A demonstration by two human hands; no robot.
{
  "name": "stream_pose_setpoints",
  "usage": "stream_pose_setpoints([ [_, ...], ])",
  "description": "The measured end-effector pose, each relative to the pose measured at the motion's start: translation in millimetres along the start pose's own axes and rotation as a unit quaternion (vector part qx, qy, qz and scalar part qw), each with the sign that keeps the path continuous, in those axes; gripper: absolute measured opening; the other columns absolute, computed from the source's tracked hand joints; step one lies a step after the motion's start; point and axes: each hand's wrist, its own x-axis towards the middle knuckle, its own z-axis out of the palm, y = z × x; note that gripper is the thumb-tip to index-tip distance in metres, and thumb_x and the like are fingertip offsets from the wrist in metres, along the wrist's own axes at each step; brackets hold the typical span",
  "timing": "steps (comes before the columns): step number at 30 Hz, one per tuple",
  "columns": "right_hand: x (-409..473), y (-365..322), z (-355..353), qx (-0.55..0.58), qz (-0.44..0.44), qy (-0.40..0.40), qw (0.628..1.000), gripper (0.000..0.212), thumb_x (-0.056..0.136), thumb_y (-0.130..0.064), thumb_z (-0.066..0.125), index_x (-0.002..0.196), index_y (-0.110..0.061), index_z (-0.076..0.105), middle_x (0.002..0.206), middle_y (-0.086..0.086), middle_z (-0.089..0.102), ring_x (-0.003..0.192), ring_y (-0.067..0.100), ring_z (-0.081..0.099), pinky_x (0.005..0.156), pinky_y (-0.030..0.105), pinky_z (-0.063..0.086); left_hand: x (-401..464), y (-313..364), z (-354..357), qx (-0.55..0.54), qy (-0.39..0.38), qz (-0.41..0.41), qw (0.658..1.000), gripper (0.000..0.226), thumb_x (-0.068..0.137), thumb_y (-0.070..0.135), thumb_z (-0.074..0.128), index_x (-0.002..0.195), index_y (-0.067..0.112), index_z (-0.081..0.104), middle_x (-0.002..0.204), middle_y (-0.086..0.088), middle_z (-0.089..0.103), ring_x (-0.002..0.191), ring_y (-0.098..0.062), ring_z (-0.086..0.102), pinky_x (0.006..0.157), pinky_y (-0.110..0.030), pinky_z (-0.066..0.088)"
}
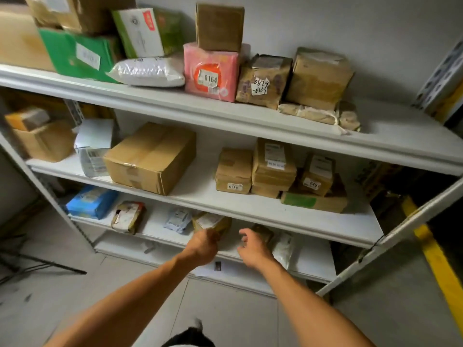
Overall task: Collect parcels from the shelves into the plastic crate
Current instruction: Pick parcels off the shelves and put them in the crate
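Both my arms reach down toward the low shelf (pixel 155 234) of a white rack. My left hand (pixel 204 246) grips the near edge of a small brown taped parcel (pixel 211 221) with a white label. My right hand (pixel 251 247) hovers just right of it with fingers loosely curled and holds nothing. A dark brown parcel (pixel 263 232) and a white bag parcel (pixel 284 246) lie beyond the right hand. No plastic crate is in view.
On the same low shelf lie a blue pack (pixel 90 201), a torn brown parcel (pixel 129 216) and a pale blue pouch (pixel 179 220). The middle shelf holds a large carton (pixel 150 159) and stacked small boxes (pixel 273 169); the upper shelf holds a pink parcel (pixel 210 73). A yellow floor line (pixel 436 259) runs at the right.
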Motion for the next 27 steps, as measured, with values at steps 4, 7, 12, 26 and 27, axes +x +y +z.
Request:
stream_pose_setpoints([
  [4, 51, -28, -2, 0.078, 0.018, 0.055, 0.995, 0.066, 0.094, -0.013, 0.06, 0.153, -0.027, 0.034, 0.157, 0.002, 0.037, 0.138, 0.028, 0.044, 0.112, 0.043, 0.043, 52, -4, -24, -0.164, 0.009, -0.023, 0.986, 0.038, 0.094, 0.011, 0.061, 0.132, 0.011, 0.058, 0.119, -0.008, 0.065, 0.096, -0.02, 0.063, 0.076, -0.028, 0.052],
  [7, 89, -50, -11, 0.117, 0.038, 0.094, 0.988, 0.075, 0.096, -0.012, 0.061, 0.159, -0.024, 0.021, 0.163, 0.003, 0.026, 0.147, 0.027, 0.031, 0.12, 0.039, 0.033, 101, -11, -39, -0.222, 0.027, -0.019, 0.974, 0.056, 0.093, 0.006, 0.062, 0.146, 0.011, 0.045, 0.136, -0.014, 0.057, 0.109, -0.027, 0.062, 0.091, -0.04, 0.056],
  [12, 143, -68, -14, 0.184, 0.063, 0.117, 0.974, 0.082, 0.1, -0.022, 0.059, 0.162, -0.029, 0.004, 0.169, -0.001, 0.014, 0.153, 0.026, 0.023, 0.122, 0.04, 0.027, 160, -1, -62, -0.304, 0.01, 0.006, 0.953, 0.072, 0.092, 0.0, 0.064, 0.155, 0.012, 0.031, 0.136, 0.003, 0.044, 0.117, -0.022, 0.054, 0.104, -0.042, 0.048],
  [26, 196, -75, -4, 0.316, 0.096, 0.21, 0.92, 0.096, 0.084, -0.023, 0.078, 0.158, -0.028, 0.018, 0.162, 0.004, 0.02, 0.146, 0.026, 0.032, 0.117, 0.04, 0.035, 231, -9, -68, -0.331, -0.06, 0.045, 0.941, 0.087, 0.079, -0.013, 0.07, 0.154, 0.014, 0.034, 0.142, -0.002, 0.049, 0.121, -0.012, 0.046, 0.097, -0.022, 0.038],
  [27, 195, -74, -4, 0.316, 0.097, 0.21, 0.92, 0.092, 0.081, -0.023, 0.08, 0.154, -0.027, 0.024, 0.157, 0.005, 0.026, 0.139, 0.024, 0.039, 0.113, 0.038, 0.039, 230, -11, -68, -0.341, -0.052, 0.041, 0.938, 0.089, 0.077, -0.012, 0.072, 0.154, 0.013, 0.033, 0.143, -0.003, 0.049, 0.121, -0.012, 0.047, 0.097, -0.022, 0.039],
])
